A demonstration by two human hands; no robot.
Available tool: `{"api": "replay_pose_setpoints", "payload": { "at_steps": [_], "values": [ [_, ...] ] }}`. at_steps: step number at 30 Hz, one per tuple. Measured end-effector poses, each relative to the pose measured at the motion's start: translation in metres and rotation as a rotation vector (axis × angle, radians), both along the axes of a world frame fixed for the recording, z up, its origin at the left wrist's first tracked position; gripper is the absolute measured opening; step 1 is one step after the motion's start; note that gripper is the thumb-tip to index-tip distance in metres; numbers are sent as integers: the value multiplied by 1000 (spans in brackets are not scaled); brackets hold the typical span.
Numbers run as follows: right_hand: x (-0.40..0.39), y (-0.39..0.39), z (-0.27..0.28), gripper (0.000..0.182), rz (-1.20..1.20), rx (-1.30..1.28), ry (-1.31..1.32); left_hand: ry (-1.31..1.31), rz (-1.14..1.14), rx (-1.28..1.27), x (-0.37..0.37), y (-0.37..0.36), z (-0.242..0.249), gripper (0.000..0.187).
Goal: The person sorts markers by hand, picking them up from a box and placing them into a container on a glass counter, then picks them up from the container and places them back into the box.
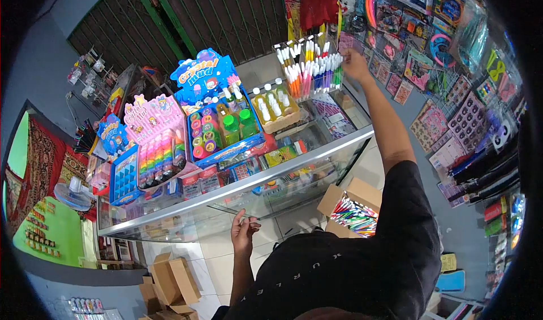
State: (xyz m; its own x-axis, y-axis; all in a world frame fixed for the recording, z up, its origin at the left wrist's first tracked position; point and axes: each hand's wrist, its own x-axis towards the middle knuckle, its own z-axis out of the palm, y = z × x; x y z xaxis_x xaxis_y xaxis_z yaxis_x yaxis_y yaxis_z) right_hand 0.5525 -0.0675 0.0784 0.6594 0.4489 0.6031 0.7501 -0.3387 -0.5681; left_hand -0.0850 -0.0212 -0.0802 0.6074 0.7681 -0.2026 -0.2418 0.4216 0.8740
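Observation:
My right hand point(355, 65) reaches far out to the right end of the counter, beside a clear rack point(294, 88) filled with white-capped markers point(317, 74) in several colours. Its fingers are bent in at the rack's upper right side; what they hold, if anything, is too small to make out. Lower down, in front of the counter's glass, hangs my left hand point(243, 233), its fingers loosely bent and apart, with nothing seen in it. An open cardboard box point(334, 198) on the floor holds many colourful markers point(354, 215).
On the glass counter point(237, 191) stand a tray of white-capped bottles point(271, 108), a blue Crystal Mud display box point(206, 74) and a pink display box point(155, 116). More cardboard boxes point(169, 283) lie on the floor at left. Packaged toys point(418, 74) hang on the right wall.

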Motion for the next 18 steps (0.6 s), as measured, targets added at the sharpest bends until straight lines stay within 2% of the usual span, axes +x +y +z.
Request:
{"api": "replay_pose_setpoints", "payload": {
  "at_steps": [1,5,7,10,12,14,15,16,17,18],
  "values": [
    [-3,-2,3,34,-2,-30,108,9,5,-1,1,-1,2,39],
    [4,-3,-10,30,-16,97,75,22,2,-7,0,-1,1,39],
    [-21,-12,-1,26,-74,184,27,28,0,0,-2,-1,-2,39],
    [-81,-30,-1,22,-7,372,143,22,-20,4,-2,-3,-2,38],
    [-125,-45,-24,17,184,521,197,25,-47,-6,0,-4,-3,37],
    [-184,-71,-51,6,245,463,275,44,-78,-25,4,-2,-5,35],
    [-212,-83,-70,20,372,542,414,82,-92,-29,7,0,-6,35],
    [-241,-94,-87,28,315,483,435,119,-108,-32,11,1,-9,34],
    [-259,-108,-122,26,414,546,514,157,-124,-37,15,2,-10,34],
    [-279,-124,-149,27,387,481,678,177,-152,-37,21,1,-10,33]
  ]
}}
